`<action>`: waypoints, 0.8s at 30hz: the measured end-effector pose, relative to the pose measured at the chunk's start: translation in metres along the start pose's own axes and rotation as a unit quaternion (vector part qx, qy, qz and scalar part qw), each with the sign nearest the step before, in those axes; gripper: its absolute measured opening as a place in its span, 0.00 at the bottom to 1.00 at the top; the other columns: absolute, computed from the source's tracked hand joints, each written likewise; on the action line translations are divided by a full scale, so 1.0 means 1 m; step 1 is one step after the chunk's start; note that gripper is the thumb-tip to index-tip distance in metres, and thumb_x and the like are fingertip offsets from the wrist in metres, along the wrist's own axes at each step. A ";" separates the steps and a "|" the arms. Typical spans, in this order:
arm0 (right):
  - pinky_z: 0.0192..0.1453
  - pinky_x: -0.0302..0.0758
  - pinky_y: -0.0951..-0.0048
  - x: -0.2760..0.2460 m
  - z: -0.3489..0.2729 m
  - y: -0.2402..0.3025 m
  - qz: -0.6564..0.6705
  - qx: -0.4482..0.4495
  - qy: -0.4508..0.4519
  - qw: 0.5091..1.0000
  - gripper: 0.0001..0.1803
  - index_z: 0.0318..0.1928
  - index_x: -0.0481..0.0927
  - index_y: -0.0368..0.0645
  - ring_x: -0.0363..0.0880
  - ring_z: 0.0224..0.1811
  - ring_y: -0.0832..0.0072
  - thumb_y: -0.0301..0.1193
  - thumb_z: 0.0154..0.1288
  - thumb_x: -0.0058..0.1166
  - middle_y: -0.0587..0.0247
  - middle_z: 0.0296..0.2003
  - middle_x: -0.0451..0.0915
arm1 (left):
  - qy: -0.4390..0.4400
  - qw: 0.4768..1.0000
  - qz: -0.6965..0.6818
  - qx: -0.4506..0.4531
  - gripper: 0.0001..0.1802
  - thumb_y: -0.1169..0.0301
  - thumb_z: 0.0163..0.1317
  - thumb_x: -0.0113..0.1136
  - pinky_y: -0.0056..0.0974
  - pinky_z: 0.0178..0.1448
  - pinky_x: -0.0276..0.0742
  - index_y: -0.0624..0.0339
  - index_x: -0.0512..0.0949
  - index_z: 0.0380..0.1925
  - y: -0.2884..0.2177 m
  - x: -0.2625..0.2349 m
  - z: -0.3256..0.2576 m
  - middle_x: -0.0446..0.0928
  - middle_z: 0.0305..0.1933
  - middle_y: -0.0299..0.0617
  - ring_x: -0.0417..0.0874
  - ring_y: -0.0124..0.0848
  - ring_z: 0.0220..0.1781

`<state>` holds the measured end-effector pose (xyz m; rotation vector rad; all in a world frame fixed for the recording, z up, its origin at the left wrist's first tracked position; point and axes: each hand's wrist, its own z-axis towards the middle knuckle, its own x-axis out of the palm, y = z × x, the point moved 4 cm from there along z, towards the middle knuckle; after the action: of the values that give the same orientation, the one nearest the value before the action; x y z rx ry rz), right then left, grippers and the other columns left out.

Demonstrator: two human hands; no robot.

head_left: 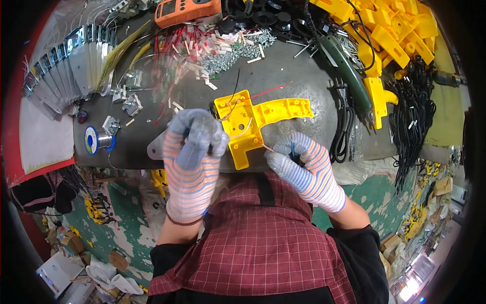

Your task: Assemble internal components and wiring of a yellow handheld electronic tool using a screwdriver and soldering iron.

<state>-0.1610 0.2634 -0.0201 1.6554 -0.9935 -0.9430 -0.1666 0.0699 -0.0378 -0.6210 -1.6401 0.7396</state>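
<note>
Cluttered grey workbench (304,81): left hand (195,147) is gripping yellow housing half (243,126); right hand (304,164) is pinching, apparently, a thin probe (268,148), wiring underway.

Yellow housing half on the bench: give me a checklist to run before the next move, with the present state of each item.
1. Yellow housing half lies flat, open side up: ok.
2. Left hand steadies the shell at its left edge: ok, touching it.
3. Right hand has its tool: ok, a thin blue-handled tool is pinched in the fingers; its tip cannot be seen.
4. Red wire and black wire routed inside the shell: not ok, both trail out over the top edge.
5. Solder spool within reach: ok, at the left of the bench.
6. Joints inside the shell sound: cannot tell.
</note>
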 end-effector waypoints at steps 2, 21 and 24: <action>0.37 0.74 0.73 0.001 0.002 -0.005 0.026 0.036 0.021 0.999 0.11 0.38 0.80 0.38 0.77 0.29 0.78 0.34 0.65 0.60 0.61 0.27 0.80 | 0.086 0.995 0.033 0.021 0.12 0.66 0.68 0.60 0.30 0.36 0.70 0.63 0.73 0.44 -0.004 -0.001 -0.011 0.72 0.35 0.36 0.72 0.24 0.32; 0.30 0.77 0.58 0.007 0.019 0.005 -0.347 -0.223 -0.061 0.909 0.20 0.52 0.77 0.49 0.83 0.30 0.55 0.27 0.57 0.57 0.55 0.31 0.83 | -0.051 0.877 0.419 0.228 0.17 0.58 0.66 0.62 0.31 0.32 0.67 0.61 0.74 0.37 -0.012 -0.017 -0.037 0.74 0.29 0.40 0.71 0.24 0.29; 0.28 0.75 0.56 0.022 0.034 0.015 -0.549 -0.185 0.009 0.815 0.19 0.49 0.77 0.50 0.81 0.27 0.57 0.28 0.55 0.56 0.58 0.26 0.78 | 0.023 0.904 0.347 0.249 0.16 0.59 0.67 0.60 0.31 0.33 0.69 0.61 0.72 0.33 -0.003 -0.017 -0.039 0.76 0.30 0.44 0.73 0.27 0.30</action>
<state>-0.1870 0.2285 -0.0169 1.8285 0.3065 -1.7087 -0.1251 0.0604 -0.0414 -0.8396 -1.0883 1.5891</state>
